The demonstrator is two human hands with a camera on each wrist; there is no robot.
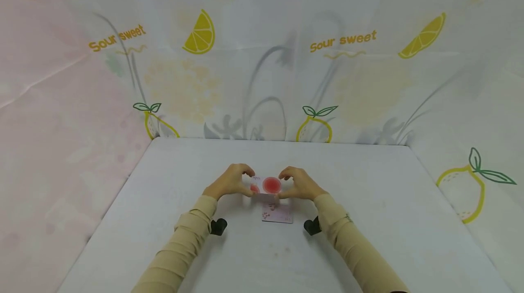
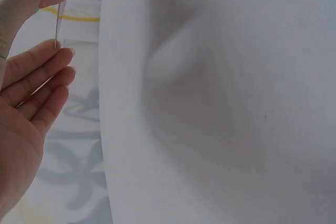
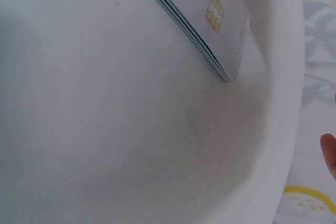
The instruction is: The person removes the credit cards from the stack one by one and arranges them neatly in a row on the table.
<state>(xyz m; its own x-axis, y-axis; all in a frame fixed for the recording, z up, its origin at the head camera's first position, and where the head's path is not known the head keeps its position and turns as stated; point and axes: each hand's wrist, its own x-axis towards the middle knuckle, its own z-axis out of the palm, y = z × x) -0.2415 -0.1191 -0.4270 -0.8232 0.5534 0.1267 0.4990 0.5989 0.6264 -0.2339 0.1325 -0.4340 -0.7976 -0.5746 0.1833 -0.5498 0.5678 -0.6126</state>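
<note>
Card (image 1: 268,185) with a red circle, held upright at centre frame, pinched at its side edges by the left hand (image 1: 229,183) and right hand (image 1: 299,184). One small stack of cards (image 1: 278,214) lies flat just below it. White table (image 1: 389,220) spreads open all round. The right-wrist view alone shows the stack's layered edge (image 3: 199,40); the left-wrist view shows the card edge-on.
</note>
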